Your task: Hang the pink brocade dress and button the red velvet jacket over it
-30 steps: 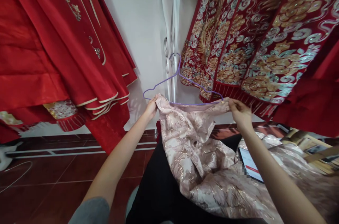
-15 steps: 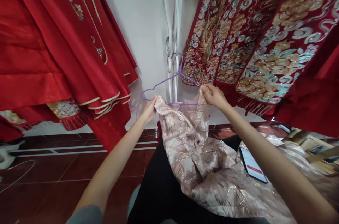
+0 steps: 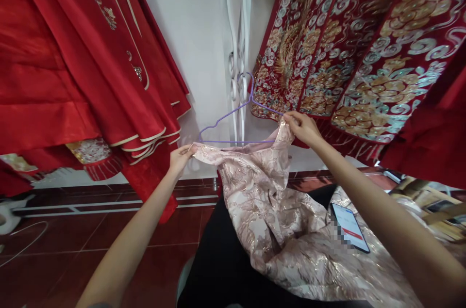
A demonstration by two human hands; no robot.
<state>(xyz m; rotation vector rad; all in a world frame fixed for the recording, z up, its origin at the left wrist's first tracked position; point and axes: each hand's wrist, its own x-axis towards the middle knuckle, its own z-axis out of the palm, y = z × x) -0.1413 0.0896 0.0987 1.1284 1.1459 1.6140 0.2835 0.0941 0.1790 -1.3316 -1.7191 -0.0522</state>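
Note:
A pale pink brocade garment drapes from a purple wire hanger down over my lap. My left hand pinches the garment's left edge below the hanger's left end, fingers closed on the cloth. My right hand is closed on the garment's upper right edge, raised against the hanger's right arm. The hanger's hook sits in front of a white ornate metal bar on the wall.
Plain red robes hang at the left. Red garments with gold and silver embroidery hang at the right. A phone with a lit screen lies on the pink cloth by my right forearm. The floor is dark red tile.
My right hand moved from the hanger's far right end up and inward, lifting the cloth. My left hand shifted left and slightly down, stretching the garment's edge along the hanger.

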